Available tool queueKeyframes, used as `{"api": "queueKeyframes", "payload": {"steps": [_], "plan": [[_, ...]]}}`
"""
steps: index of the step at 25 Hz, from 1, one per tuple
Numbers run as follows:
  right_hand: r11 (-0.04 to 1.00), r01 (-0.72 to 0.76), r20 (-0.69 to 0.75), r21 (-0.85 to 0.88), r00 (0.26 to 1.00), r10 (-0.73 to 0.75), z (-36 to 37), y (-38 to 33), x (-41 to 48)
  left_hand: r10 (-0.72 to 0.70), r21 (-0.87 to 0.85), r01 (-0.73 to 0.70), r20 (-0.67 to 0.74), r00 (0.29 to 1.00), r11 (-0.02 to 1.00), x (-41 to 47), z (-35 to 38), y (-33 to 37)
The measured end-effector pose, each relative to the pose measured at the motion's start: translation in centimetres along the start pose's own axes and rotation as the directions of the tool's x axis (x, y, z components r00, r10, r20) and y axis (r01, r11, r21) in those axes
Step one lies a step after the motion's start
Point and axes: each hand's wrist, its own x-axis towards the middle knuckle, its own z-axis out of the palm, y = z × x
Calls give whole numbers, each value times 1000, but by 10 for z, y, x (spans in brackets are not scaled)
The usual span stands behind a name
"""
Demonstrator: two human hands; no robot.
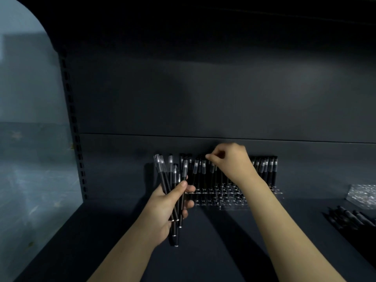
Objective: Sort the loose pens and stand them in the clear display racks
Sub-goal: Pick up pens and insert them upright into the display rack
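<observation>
Your left hand (pixel 173 202) grips a pen bundle (pixel 162 176); your right hand (pixel 230 159) pinches one pen (pixel 212 167) by its cap at the rack (pixel 223 198). Likely light, stiff, slick: pinch near the cap.

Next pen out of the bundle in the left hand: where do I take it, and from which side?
I'd pinch the leftmost pen by its clear cap, coming from above. The bundle's caps fan apart above the left hand, so there is finger room there; lower down the barrels are packed together inside the grip. Draw it up along its own length.
</observation>
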Motion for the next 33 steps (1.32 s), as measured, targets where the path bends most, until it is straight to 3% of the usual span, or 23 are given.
{"api": "queueKeyframes", "payload": {"steps": [4, 8, 14, 18, 21, 23, 27, 31, 33], "plan": [[990, 23, -3, 143, 1000, -23, -10, -11, 0, 61, 1, -61, 8, 998, 998, 0, 3, 2], [791, -195, 406, 580, 911, -73, -11, -27, -7, 67, -31, -66, 25, 997, 997, -1, 7, -1], [541, -367, 467, 756, 883, -54, -6, -22, -9, 88, -82, -82, 82, 993, 993, -2, 6, -4], [487, -310, 296, 817, 949, 108, -9, -16, -3, 20, -66, -15, 84, 996, 998, -2, 3, -7], [516, -244, 115, 821, 956, 269, -20, -1, 5, -12, 53, 10, 43, 999, 999, 1, -3, -11], [615, -214, 19, 759, 951, 308, -26, 10, 7, -19, 77, 19, -13, 1000, 997, 5, -6, -14], [826, -191, -124, 531, 946, 298, -30, 28, 9, -23, 20, 24, -51, 998, 1000, 10, -4, -16], [891, -158, -152, 426, 958, 242, -30, 31, 9, 45, 149, -42, -16, 999, 988, 10, -1, -22], [923, -133, -134, 362, 972, 192, -25, 27, 9, 54, 134, -50, -28, 998, 990, 10, -1, -23]]}}
